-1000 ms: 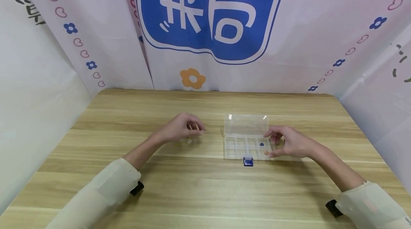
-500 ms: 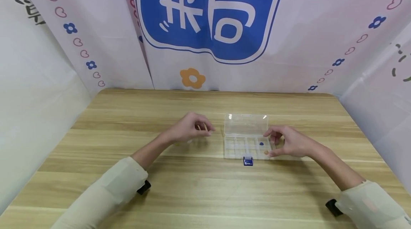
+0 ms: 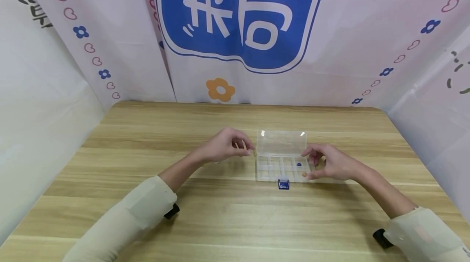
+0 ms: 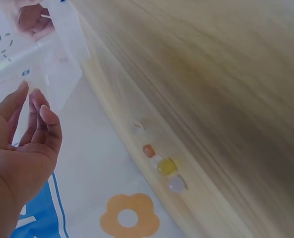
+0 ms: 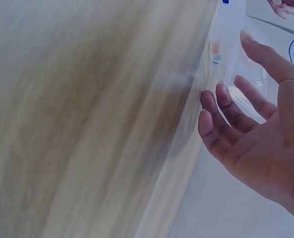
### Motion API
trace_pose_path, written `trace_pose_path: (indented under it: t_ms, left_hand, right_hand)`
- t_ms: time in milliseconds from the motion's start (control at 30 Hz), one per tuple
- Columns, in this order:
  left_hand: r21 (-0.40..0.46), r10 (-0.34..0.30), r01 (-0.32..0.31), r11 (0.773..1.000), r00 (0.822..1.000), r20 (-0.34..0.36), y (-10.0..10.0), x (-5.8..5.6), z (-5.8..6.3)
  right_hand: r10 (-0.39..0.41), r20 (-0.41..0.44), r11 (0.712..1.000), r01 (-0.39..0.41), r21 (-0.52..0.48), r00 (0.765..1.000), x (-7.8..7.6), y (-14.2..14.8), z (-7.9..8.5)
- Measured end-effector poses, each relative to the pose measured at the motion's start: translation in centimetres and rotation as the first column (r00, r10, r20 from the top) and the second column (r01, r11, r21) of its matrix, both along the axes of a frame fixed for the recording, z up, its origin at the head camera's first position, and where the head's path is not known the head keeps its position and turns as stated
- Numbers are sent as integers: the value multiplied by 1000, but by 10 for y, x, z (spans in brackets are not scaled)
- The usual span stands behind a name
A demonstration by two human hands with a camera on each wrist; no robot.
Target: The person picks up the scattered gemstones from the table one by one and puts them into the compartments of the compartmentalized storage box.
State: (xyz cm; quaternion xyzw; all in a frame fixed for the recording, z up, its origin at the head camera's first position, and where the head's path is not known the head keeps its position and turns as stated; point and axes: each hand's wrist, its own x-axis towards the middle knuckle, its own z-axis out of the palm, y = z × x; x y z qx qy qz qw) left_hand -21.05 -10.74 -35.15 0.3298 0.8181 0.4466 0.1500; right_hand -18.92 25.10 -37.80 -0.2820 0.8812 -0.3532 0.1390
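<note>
Left hand (image 3: 229, 143): thumb and fingertips nearly meet, grip narrow; whether something small is pinched cannot be told from either view. Transparent compartment box (image 3: 268, 179) stands just beyond these fingertips, lid (image 3: 282, 143) thrown back, blue latch (image 3: 283, 184) on the side nearest the person.

Right hand (image 3: 332, 162): thumb and index finger spread wide at the box's right end; right wrist view confirms the broad gap and curved fingers. Head view places a blue bead (image 3: 299, 164) in the back compartment beside this grip, an orange bead (image 3: 304, 175) in the front one by the thumb.

Left wrist view alone resolves a row on the tabletop (image 3: 235, 217), behind the left grip: red-orange bead (image 4: 148, 150), yellow bead (image 4: 167, 166), pale lilac bead (image 4: 176, 184), plus a clear piece (image 4: 138, 127). Head view: the wrist mostly covers these.
</note>
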Motion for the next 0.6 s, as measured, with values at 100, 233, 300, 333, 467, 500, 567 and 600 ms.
trace_pose_path:
  t_ms: [100,233,300,333,467,500,567,600]
  left_hand:
    - [3,-14,14,1000,1000,1,7,-1,2]
    - [7,-25,25,1000,1000,0,17,-1,4]
    - [13,-31,31,999,1000,-1,23,-2,5]
    - [16,-34,34,999,999,-4,26,-2,5]
    - [25,-47,47,999,999,-6,36,-3,3]
    - [23,-48,48,999,999,-7,39,-3,2]
    - [17,-50,50,999,999,-7,43,-3,1]
    - [13,-51,51,999,999,-9,44,-3,1]
  right_hand:
    - [-2,0,1000,2,-3,1000,0,0,-1]
    - [-4,3,1000,4,-4,1000,0,0,0]
    - [-5,2,1000,5,-2,1000,0,0,0]
    - [-5,2,1000,5,-1,1000,0,0,0]
    - [-6,4,1000,6,-1,1000,0,0,2]
    - [-6,6,1000,6,-1,1000,0,-1,2]
    - [-7,9,1000,7,-2,1000,1,-1,2]
    - [-7,10,1000,7,-2,1000,1,-1,2]
